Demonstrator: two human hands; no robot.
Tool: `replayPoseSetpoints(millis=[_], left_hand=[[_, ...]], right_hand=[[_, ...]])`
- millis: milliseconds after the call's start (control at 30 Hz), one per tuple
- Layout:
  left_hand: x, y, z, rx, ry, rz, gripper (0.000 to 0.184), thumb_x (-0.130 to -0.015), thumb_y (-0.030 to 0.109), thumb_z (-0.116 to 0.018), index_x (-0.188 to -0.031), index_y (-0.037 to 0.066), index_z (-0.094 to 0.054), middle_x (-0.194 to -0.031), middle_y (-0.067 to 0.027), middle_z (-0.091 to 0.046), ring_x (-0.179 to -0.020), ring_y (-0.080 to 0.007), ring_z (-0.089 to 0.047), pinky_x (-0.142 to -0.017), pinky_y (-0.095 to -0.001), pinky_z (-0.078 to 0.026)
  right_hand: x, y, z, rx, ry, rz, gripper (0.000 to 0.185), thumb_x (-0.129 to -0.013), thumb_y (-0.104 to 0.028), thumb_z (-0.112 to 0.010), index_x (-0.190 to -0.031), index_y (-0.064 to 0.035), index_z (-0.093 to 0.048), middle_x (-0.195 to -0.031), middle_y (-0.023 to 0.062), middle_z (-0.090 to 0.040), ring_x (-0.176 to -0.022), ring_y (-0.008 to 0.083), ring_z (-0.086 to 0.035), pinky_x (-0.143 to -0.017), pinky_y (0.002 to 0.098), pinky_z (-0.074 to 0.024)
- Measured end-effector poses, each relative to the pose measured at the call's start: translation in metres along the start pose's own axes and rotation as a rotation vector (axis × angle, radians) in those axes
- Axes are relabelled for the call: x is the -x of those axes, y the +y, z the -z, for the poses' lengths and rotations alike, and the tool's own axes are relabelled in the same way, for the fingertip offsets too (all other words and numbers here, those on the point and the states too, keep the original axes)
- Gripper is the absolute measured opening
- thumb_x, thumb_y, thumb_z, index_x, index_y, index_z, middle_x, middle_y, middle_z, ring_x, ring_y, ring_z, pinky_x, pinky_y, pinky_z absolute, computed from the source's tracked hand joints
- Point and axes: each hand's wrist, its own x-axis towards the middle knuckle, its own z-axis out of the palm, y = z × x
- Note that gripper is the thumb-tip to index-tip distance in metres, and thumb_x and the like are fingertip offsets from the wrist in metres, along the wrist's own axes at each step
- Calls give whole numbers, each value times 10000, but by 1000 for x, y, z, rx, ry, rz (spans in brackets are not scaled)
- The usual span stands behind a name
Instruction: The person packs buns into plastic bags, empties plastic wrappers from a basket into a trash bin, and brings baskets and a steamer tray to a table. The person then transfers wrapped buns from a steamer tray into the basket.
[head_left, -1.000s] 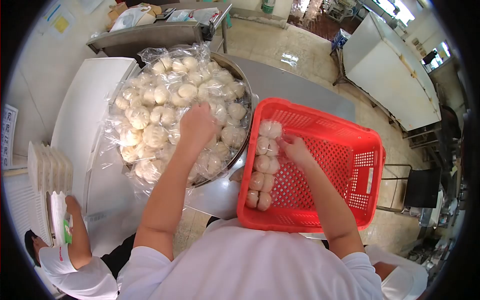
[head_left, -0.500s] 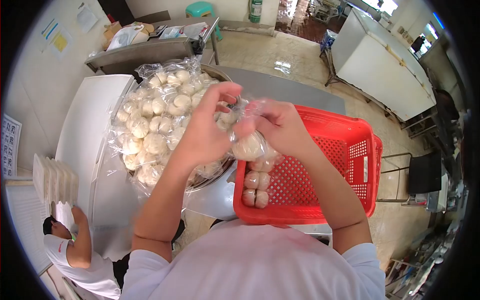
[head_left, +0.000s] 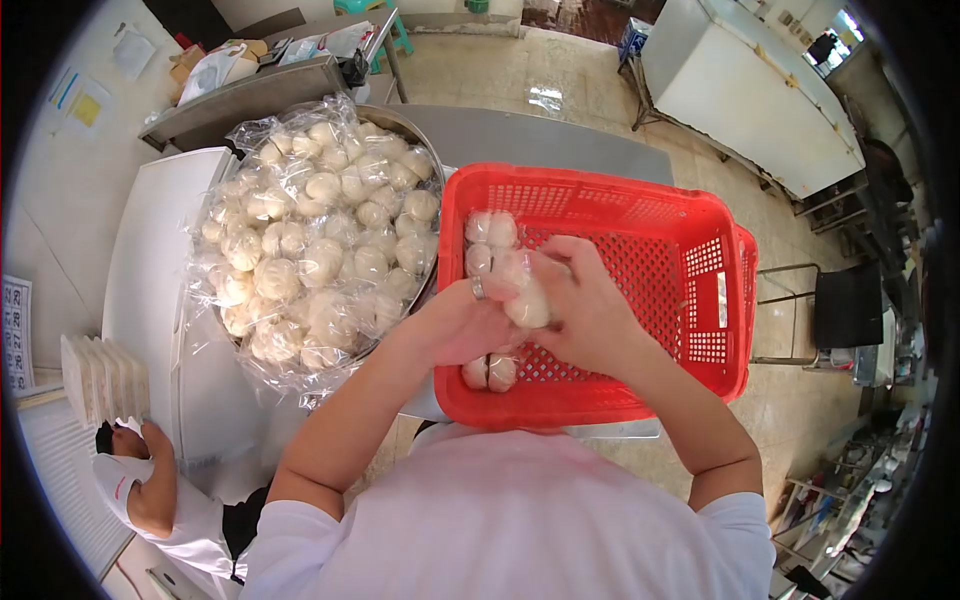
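Observation:
Over the left part of the red basket [head_left: 590,408], my left hand [head_left: 475,322] and my right hand [head_left: 585,305] are together around a plastic-wrapped pack of white buns [head_left: 528,303]. The fingers of both hands are closed on the pack. Beneath them, wrapped buns [head_left: 490,229] line the basket's left side, partly hidden by my hands. Left of the basket a round metal tray [head_left: 432,160] is heaped with several white buns in clear plastic [head_left: 322,262].
Another person [head_left: 160,485] in a white shirt is at the lower left, near stacked pale trays [head_left: 105,378]. A white freezer-like box [head_left: 745,90] stands at the upper right, a black chair [head_left: 848,305] at the right. A metal table [head_left: 240,100] holds bags at the upper left.
My left hand has left the bun heap and met my right hand. Both have moved with a wrapped pack from between tray and basket down over the basket. The camera view has shifted.

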Motion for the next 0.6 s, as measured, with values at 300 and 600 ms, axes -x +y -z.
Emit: replayPoseSetpoints(millis=[300, 600], left_hand=[[59, 40, -30, -940, 613, -333, 418, -983, 100, -675, -1376, 0, -568, -1332, -99, -653, -1231, -192, -608, -1075, -337, -477], [159, 63, -17, -1659, 944, -281, 688, -761, 186, -864, -1381, 59, -596, -1266, -114, -683, -1260, -272, -593, -1105, -400, -436]], right_hand=[[76, 106, -96, -393, -713, -548, 444, -903, -333, -750, -1207, -18, -679, -1082, 216, -708, -1030, 380, -682, -890, 431, -547], [74, 93, -129, -402, -815, -630, 475, -877, -423, -750, -1156, -38, -744, -1201, 214, -681, -1095, 370, -653, -978, 438, -517]])
